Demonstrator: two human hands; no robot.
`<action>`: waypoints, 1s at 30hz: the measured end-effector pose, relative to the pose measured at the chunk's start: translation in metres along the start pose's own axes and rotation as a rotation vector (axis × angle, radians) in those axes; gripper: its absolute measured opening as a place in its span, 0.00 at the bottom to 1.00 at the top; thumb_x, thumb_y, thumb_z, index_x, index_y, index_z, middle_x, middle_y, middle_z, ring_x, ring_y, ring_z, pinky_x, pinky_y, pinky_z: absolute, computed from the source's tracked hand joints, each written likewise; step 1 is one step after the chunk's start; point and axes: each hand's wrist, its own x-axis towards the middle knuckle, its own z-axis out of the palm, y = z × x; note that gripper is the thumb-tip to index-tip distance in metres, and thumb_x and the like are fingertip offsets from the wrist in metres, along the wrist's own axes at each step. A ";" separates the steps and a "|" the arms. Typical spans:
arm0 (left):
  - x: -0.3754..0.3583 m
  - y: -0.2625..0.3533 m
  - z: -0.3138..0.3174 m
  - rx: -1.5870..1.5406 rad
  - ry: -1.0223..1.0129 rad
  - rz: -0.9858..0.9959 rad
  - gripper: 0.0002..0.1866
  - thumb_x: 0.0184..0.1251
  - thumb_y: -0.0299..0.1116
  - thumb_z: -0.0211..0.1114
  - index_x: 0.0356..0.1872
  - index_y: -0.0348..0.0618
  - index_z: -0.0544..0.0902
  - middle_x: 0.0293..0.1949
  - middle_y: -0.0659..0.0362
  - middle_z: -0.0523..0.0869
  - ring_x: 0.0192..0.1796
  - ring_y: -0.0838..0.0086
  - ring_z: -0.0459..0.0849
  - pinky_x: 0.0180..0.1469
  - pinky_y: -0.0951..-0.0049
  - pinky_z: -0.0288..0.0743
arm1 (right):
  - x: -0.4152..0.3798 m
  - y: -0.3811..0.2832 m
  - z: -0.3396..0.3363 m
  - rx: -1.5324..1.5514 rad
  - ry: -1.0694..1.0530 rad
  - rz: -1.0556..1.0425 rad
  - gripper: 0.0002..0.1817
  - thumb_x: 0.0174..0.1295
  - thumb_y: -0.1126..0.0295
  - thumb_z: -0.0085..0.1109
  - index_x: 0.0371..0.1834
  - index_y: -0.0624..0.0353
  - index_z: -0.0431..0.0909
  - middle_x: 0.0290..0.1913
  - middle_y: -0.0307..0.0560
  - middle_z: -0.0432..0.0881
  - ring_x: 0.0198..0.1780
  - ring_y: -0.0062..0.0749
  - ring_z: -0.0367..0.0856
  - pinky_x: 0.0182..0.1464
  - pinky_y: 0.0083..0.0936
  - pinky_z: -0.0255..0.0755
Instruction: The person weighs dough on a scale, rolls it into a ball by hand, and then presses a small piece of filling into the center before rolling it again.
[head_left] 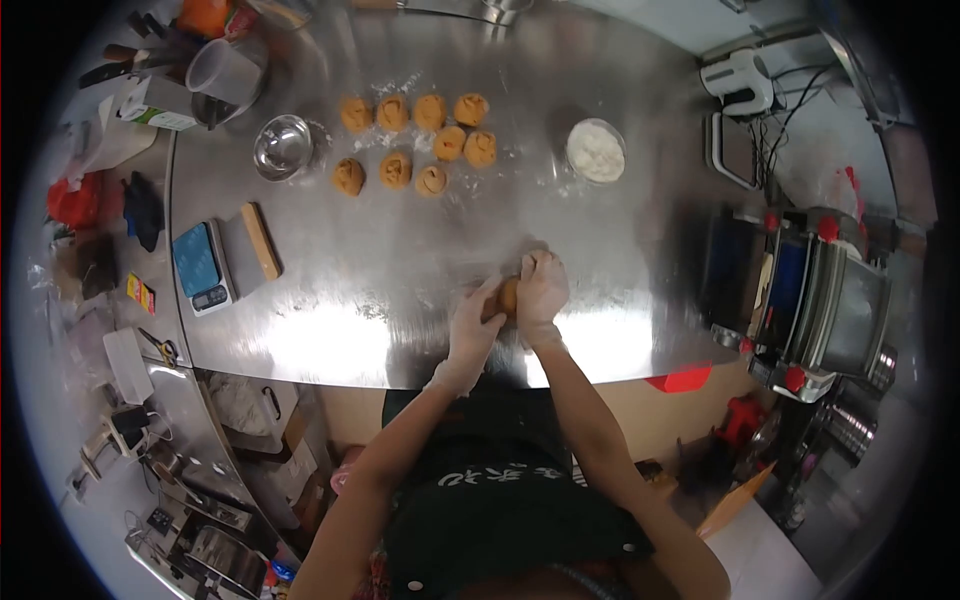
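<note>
A brown ball of dough point(509, 297) is between my two hands, low over the steel table's front part. My left hand point(476, 322), in a thin whitish glove, curls around its left side with the thumb near the front. My right hand point(543, 291), gloved the same way, presses against its right side with bent fingers. The fingers hide much of the ball. Farther back, several similar dough balls point(430, 112) stand in loose rows, some with creased tops, on a dusting of white powder. A bowl of white powder point(596, 151) stands to their right.
An empty metal bowl point(283, 147), a wooden stick point(261, 241) and a digital scale point(203, 266) are on the left of the steel table point(400, 245). A machine with rollers point(800, 300) stands at the right edge. A white hand mixer point(738, 80) is at the back right.
</note>
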 end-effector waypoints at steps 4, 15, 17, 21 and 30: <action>-0.016 -0.016 -0.014 0.043 0.170 0.094 0.26 0.61 0.13 0.62 0.61 0.46 0.82 0.48 0.53 0.81 0.49 0.59 0.84 0.52 0.64 0.80 | 0.006 -0.031 -0.007 -0.116 0.009 -0.309 0.08 0.65 0.60 0.65 0.40 0.50 0.80 0.38 0.46 0.82 0.39 0.45 0.81 0.42 0.42 0.75; -0.035 -0.021 0.003 0.973 -0.367 0.705 0.29 0.67 0.34 0.55 0.69 0.36 0.73 0.72 0.52 0.72 0.75 0.58 0.67 0.75 0.48 0.61 | 0.022 0.005 0.017 0.033 -0.124 -0.232 0.13 0.67 0.55 0.65 0.31 0.50 0.82 0.28 0.44 0.83 0.32 0.46 0.83 0.34 0.42 0.77; -0.029 -0.023 0.010 0.987 -0.352 0.683 0.28 0.65 0.32 0.57 0.68 0.40 0.75 0.70 0.52 0.73 0.73 0.57 0.69 0.73 0.51 0.65 | 0.028 0.005 0.020 -0.035 -0.054 -0.292 0.15 0.69 0.54 0.63 0.30 0.52 0.83 0.28 0.47 0.84 0.32 0.48 0.84 0.34 0.43 0.78; -0.013 0.000 0.002 0.622 -0.541 0.228 0.26 0.63 0.30 0.61 0.65 0.49 0.79 0.61 0.51 0.80 0.65 0.53 0.77 0.64 0.54 0.75 | 0.036 0.010 0.013 0.129 -0.126 -0.135 0.19 0.72 0.53 0.57 0.32 0.56 0.85 0.30 0.54 0.86 0.33 0.53 0.85 0.36 0.44 0.78; 0.051 -0.002 0.017 0.731 -0.402 0.210 0.16 0.64 0.31 0.64 0.53 0.44 0.84 0.52 0.53 0.82 0.57 0.54 0.79 0.57 0.57 0.79 | 0.008 -0.010 -0.025 0.197 -0.214 0.312 0.20 0.71 0.51 0.59 0.34 0.57 0.84 0.29 0.55 0.85 0.32 0.55 0.84 0.37 0.46 0.77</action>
